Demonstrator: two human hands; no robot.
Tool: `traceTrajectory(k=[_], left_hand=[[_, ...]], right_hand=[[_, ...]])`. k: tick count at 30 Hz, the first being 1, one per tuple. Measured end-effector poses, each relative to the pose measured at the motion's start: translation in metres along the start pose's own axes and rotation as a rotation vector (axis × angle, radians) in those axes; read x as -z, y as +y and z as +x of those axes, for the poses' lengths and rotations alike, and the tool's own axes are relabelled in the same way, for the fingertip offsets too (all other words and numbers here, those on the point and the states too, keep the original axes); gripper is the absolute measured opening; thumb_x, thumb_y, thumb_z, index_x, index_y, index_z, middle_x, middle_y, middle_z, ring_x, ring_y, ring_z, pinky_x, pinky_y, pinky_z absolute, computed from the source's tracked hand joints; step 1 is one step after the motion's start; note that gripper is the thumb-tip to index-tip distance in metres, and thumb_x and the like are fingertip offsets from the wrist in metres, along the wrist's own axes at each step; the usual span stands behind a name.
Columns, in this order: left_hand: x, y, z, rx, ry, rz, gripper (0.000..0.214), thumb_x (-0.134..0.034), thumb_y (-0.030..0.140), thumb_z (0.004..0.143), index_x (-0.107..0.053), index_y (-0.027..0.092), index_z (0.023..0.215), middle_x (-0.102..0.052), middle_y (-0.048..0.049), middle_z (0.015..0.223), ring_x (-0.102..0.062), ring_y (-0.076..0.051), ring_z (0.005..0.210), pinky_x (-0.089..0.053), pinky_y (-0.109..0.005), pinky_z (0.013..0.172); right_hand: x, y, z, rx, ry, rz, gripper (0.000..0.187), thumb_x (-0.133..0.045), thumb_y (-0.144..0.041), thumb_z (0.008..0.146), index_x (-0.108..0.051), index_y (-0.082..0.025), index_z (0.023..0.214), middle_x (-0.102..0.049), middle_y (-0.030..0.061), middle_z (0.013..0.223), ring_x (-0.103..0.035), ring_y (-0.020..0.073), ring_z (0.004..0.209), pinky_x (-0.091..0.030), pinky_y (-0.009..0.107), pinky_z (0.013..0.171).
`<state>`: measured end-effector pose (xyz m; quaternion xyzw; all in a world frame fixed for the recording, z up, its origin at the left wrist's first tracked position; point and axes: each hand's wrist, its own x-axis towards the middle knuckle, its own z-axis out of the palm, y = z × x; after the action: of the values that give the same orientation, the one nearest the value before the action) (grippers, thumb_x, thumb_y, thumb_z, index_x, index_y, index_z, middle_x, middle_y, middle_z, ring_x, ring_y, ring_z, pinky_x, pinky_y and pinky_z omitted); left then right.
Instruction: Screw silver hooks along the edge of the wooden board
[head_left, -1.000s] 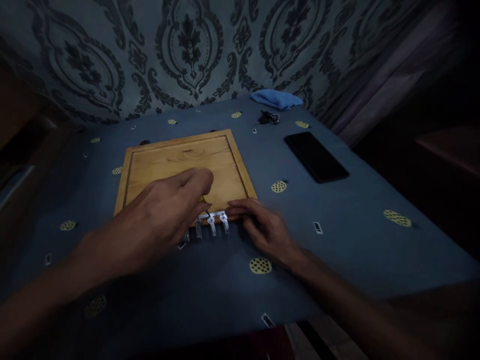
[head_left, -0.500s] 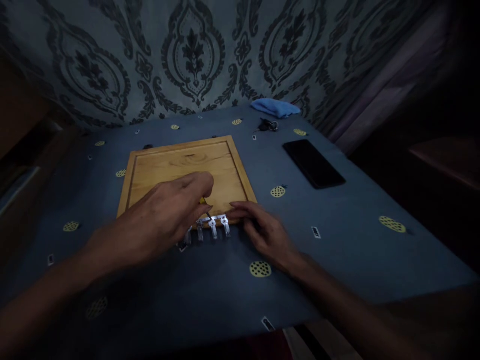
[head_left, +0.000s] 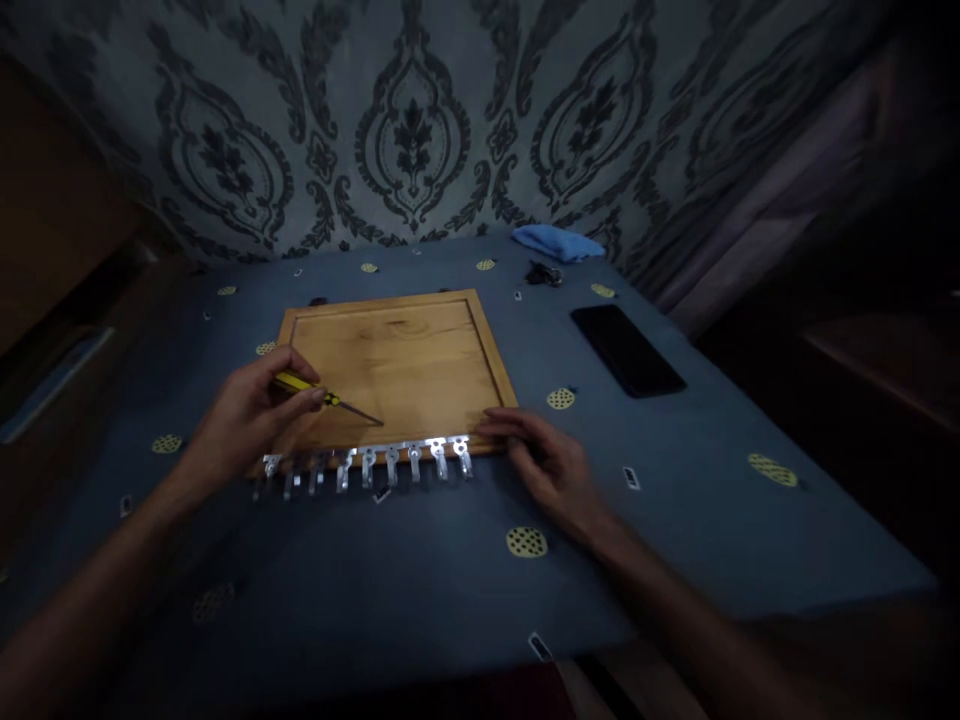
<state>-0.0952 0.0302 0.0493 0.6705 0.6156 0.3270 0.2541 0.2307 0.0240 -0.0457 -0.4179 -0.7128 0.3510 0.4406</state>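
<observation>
My left hand (head_left: 251, 410) is closed on a yellow-and-black screwdriver (head_left: 298, 384). Its thin metal shaft points right and down over a framed wooden board (head_left: 401, 350), above the surface or lightly on it; I cannot tell which. Along the board's near edge runs a metal hook rail (head_left: 391, 462), with several shiny hooks hanging over the side toward me. My right hand (head_left: 551, 465) rests its outstretched fingers on the board's near right corner, beside the rail's right end. The thumb is partly tucked under.
On the blue pineapple-print tablecloth (head_left: 712, 530), a black phone (head_left: 628, 350) lies right of the board. Keys (head_left: 544, 274) and a blue cloth (head_left: 557, 242) lie at the back. A small dark object (head_left: 319, 301) shows behind the board. A patterned wall (head_left: 412, 130) rises behind the table.
My left hand has lifted off the rail and moved left with the screwdriver, uncovering the whole row of hooks. My right hand stays at the corner. The view has shifted slightly.
</observation>
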Motion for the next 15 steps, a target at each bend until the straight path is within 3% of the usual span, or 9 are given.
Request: traceTrajectory(k=[2,4,8,11,15], left_hand=[[0.008,-0.025,0.004,0.020,-0.009,0.025,0.034,-0.068,0.052,0.072,-0.061,0.020,0.081,-0.062,-0.0002,0.071,-0.059,-0.018,0.065,-0.045,-0.026,0.057],[0.014,-0.051,0.011,0.038,-0.122,0.073,0.040,-0.067,0.059,0.071,-0.063,0.021,0.081,-0.064,-0.0010,0.071,-0.060,-0.021,0.066,-0.046,-0.028,0.058],[0.016,-0.095,0.025,-0.041,-0.218,0.110,0.044,-0.063,0.065,0.073,-0.065,0.021,0.080,-0.070,-0.0043,0.080,-0.067,-0.028,0.082,-0.050,-0.033,0.072],[0.015,-0.101,0.027,-0.097,-0.232,0.193,0.042,-0.058,0.064,0.080,-0.064,0.022,0.083,-0.069,-0.0028,0.081,-0.065,-0.025,0.081,-0.048,-0.031,0.070],[0.014,-0.080,0.019,-0.258,-0.248,0.319,0.029,-0.051,0.048,0.090,-0.060,0.021,0.083,-0.066,-0.0034,0.082,-0.062,-0.022,0.077,-0.046,-0.031,0.069]], right_hand=[[0.001,0.000,-0.001,-0.006,0.019,0.007,0.029,-0.050,-0.019,0.093,-0.066,-0.023,0.117,-0.080,0.0070,0.103,-0.076,0.0216,0.099,-0.063,0.039,0.086],[0.002,0.000,-0.001,-0.002,0.044,0.004,0.028,-0.050,-0.020,0.093,-0.066,-0.023,0.115,-0.079,0.0076,0.102,-0.076,0.0216,0.096,-0.063,0.038,0.084],[0.001,0.000,0.000,0.031,0.100,-0.061,0.024,-0.053,-0.024,0.093,-0.068,-0.022,0.112,-0.079,0.0082,0.099,-0.076,0.0214,0.094,-0.063,0.038,0.086],[0.001,-0.001,0.001,0.028,0.138,-0.089,0.023,-0.056,-0.030,0.093,-0.068,-0.021,0.111,-0.080,0.0082,0.097,-0.077,0.0214,0.090,-0.064,0.036,0.082],[0.003,0.000,0.002,0.007,0.177,-0.074,0.023,-0.058,-0.036,0.093,-0.068,-0.021,0.108,-0.080,0.0080,0.095,-0.078,0.0228,0.089,-0.064,0.038,0.083]])
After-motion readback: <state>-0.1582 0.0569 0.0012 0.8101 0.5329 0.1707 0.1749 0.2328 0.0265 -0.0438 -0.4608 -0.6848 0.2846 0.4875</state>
